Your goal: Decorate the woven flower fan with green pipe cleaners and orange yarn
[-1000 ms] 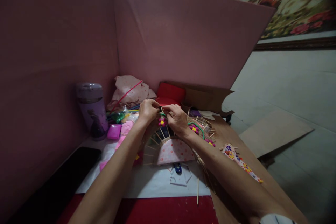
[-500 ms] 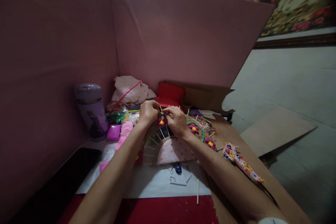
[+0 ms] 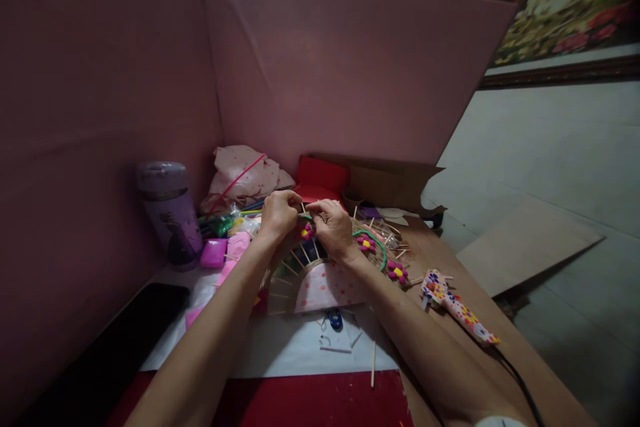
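Note:
A fan-shaped craft piece of thin sticks and woven twine stands before me, with spotted pale fabric over its half-round base. Purple felt-like flowers with yellow centres sit along the woven band, including one flower right of my hands and another lower down. A green cord curves along the band. At the top, my left hand is closed in a pinch by a stick tip; what lies in its fingertips is hidden. My right hand pinches the green cord where it shows between both hands.
A purple tumbler and black phone are on the left. Pink packets and bundled cloth lie behind. A flower-patterned glue gun with a cable rests at right. A blue clip and loose stick lie in front.
The view has shifted slightly, so everything sits a little further left. Both hands keep their pinch at the top of the craft piece, with only small finger movement.

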{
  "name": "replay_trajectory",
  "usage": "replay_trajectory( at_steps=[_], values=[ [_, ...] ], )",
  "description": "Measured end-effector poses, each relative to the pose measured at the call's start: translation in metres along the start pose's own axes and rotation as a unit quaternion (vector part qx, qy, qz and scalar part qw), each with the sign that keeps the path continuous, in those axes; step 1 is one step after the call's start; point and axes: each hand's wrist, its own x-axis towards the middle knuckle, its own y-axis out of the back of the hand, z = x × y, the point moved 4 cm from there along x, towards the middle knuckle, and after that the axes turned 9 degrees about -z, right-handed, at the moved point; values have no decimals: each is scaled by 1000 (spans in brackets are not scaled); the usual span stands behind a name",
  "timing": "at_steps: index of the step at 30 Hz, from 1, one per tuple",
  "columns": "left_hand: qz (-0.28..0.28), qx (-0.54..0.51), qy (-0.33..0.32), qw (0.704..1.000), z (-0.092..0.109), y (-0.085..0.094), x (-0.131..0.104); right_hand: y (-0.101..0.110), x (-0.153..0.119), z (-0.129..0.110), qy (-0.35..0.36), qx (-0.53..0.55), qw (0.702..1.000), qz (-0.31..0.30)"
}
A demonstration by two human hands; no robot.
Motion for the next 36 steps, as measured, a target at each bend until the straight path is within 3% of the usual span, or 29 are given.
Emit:
replay_trajectory(
  at_steps=[11, 25, 36],
  values=[
    [0, -37, -11, 999, 3, 13, -1, -2, 1, 3, 5, -6, 1000, -16],
    [48, -199, 4, 979, -10, 6, -6, -8, -2, 0, 13, -1, 1000, -22],
    [45, -227, 7, 973, -5, 1, -8, -17, 2, -6, -4, -38, 999, -1]
  ],
)
